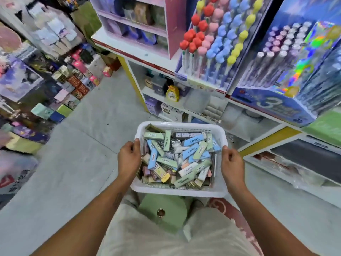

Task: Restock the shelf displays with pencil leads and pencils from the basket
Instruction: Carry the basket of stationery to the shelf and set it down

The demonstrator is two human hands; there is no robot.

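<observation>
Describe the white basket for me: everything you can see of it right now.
The white basket looks like plastic, rectangular with rounded corners, a broad rim and slotted walls. It is held roughly level above a green stool, in front of the shelves. The left hand and right hand grip its opposite side rims. It is heaped with small flat packs, blue, green, white, yellow.

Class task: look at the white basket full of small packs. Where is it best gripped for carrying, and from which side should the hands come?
Grip the white basket by its two side rims, one hand from each side. It is wide, rectangular and heaped with lead packs, so opposed holds keep it level. The left hand and right hand do this now.
</observation>
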